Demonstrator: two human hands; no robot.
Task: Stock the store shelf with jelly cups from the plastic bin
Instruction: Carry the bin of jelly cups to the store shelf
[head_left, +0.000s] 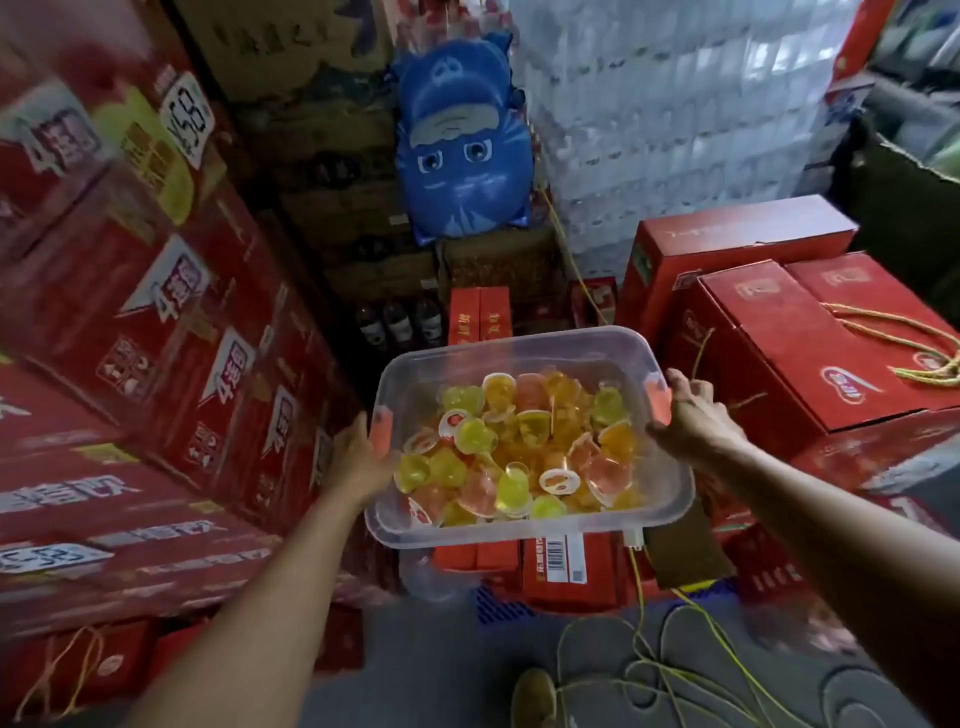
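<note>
While both hands, left hand (363, 453) and right hand (691, 415), grip the plastic bin (524, 348) by its side handles mid-frame, keeping it level should stop the jelly cups (519, 452) spilling.

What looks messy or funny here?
A blue cat-face balloon sits among the stacked cartons, unlike the goods around it. A yellow cord lies in loose loops on the floor. The jelly cups lie jumbled in the clear plastic bin, but none has spilled.
</note>
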